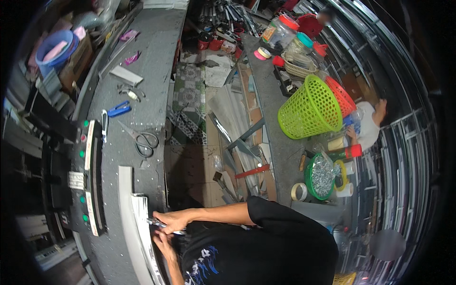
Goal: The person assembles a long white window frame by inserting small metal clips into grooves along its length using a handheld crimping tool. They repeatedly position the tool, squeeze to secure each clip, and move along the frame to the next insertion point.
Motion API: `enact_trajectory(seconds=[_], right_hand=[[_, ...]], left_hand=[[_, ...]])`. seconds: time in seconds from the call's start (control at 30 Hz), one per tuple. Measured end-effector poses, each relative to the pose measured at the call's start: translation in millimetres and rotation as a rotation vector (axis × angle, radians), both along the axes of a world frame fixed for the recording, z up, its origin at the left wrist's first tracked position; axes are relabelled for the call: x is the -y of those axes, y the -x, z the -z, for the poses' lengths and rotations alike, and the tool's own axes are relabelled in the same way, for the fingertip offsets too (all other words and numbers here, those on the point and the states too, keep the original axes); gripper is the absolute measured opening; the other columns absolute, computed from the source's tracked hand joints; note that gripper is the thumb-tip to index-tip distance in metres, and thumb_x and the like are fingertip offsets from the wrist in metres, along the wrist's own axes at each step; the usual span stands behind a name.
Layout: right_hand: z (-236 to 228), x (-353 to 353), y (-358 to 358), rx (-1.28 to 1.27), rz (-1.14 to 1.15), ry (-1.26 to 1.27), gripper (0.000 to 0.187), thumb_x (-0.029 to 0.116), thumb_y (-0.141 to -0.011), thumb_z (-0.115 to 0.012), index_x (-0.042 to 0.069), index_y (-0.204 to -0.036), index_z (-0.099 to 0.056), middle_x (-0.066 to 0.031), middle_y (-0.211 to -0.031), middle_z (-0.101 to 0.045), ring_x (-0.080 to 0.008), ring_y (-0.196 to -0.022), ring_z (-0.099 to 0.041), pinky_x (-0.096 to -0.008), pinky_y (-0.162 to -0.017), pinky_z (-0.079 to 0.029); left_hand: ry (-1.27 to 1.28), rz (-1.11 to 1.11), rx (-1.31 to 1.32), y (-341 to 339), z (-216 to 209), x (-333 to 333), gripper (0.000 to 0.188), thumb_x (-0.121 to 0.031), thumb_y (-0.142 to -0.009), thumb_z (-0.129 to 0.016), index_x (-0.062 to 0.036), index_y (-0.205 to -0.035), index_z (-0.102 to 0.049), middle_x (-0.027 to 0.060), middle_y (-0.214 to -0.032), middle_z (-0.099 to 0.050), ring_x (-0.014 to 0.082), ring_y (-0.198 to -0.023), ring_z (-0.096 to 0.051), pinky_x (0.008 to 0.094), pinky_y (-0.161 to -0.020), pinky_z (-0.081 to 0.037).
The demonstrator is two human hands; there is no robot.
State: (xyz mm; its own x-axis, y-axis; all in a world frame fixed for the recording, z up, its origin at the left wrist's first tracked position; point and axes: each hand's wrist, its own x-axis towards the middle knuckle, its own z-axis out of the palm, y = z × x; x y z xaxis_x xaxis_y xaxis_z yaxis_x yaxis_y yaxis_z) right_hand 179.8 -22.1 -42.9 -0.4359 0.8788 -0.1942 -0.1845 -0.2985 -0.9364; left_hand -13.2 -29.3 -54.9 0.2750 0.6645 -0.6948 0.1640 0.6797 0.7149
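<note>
At the right edge of a grey workbench [147,52], low in the view, a small shiny metal piece [154,222] sits between a person's two hands. The right hand [172,221] has its fingers closed around it; the left hand [164,241] is just below, fingers curled close to it (whether they pinch it, one cannot tell). Just left of the hands, a shiny silver strip [140,209] lies lengthwise on the bench beside a pale strip [125,199].

Farther up the bench are dark-handled scissors [137,136], partly spread, then a blue tool [119,109]. Along the bench's left side stands a long box with green buttons [97,175].

Across a tiled floor [187,164], a second table [266,90] holds a lime-green basket [304,111] and a green bowl of small silvery parts [321,175]. Beyond it is another person in white [365,126].
</note>
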Motion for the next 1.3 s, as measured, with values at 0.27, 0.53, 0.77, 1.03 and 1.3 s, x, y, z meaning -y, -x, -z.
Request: enact_trajectory(seconds=[0.27,0.53,0.77,1.03,1.3], right_hand=[[-15,-12,-1,0.213,-0.06,0.096,0.065,0.022,-0.087,-0.063,-0.01,-0.128,-0.026,-0.0153,-0.082,-0.057,-0.0246,-0.072,-0.059,-0.0373,-0.053,-0.048],[-42,-6,12,0.491,0.068,0.229,0.074,0.022,-0.087,-0.06,-0.019,-0.138,-0.026,-0.0385,-0.103,-0.061,-0.0423,-0.092,-0.066,-0.0448,-0.074,-0.052],[-28,0,31,0.85,0.188,0.226,0.036,0.023,-0.082,-0.067,-0.012,-0.09,-0.063,-0.0307,-0.087,-0.067,-0.0452,-0.087,-0.068,-0.0492,-0.071,-0.055],[-2,9,16,0.836,0.212,0.093,0.025,0.015,-0.087,-0.059,-0.008,-0.097,-0.058,-0.0311,-0.088,-0.066,-0.049,-0.086,-0.065,-0.0534,-0.071,-0.054],[14,19,17,0.842,0.255,0.125,0.027,0.018,-0.086,-0.061,-0.004,-0.102,-0.06,-0.029,-0.093,-0.066,-0.0478,-0.091,-0.064,-0.0536,-0.079,-0.052]], left_hand=[[-0.037,0.167,0.348,-13,-12,7,0.087,-0.018,-0.085,-0.076,-0.0031,-0.148,-0.017,0.019,-0.123,-0.058,0.0286,-0.109,-0.063,0.0366,-0.091,-0.049],[0.025,0.056,0.362,-19,-24,11,0.074,0.004,-0.076,-0.076,-0.0038,-0.137,-0.034,0.0156,-0.112,-0.063,0.0245,-0.101,-0.066,0.0347,-0.096,-0.048],[-0.114,0.104,0.361,-25,-8,9,0.066,0.01,-0.073,-0.072,0.0006,-0.129,-0.037,0.0105,-0.111,-0.062,0.0192,-0.102,-0.063,0.0303,-0.09,-0.05],[-0.264,0.627,-0.041,-7,-29,-7,0.046,-0.009,-0.086,-0.074,0.0046,-0.124,-0.051,0.0145,-0.103,-0.072,0.018,-0.097,-0.066,0.0294,-0.089,-0.05],[-0.373,0.607,0.048,1,-30,-11,0.019,-0.009,-0.096,-0.059,0.0032,-0.11,-0.06,0.0113,-0.102,-0.071,0.0178,-0.097,-0.065,0.0297,-0.091,-0.048]])
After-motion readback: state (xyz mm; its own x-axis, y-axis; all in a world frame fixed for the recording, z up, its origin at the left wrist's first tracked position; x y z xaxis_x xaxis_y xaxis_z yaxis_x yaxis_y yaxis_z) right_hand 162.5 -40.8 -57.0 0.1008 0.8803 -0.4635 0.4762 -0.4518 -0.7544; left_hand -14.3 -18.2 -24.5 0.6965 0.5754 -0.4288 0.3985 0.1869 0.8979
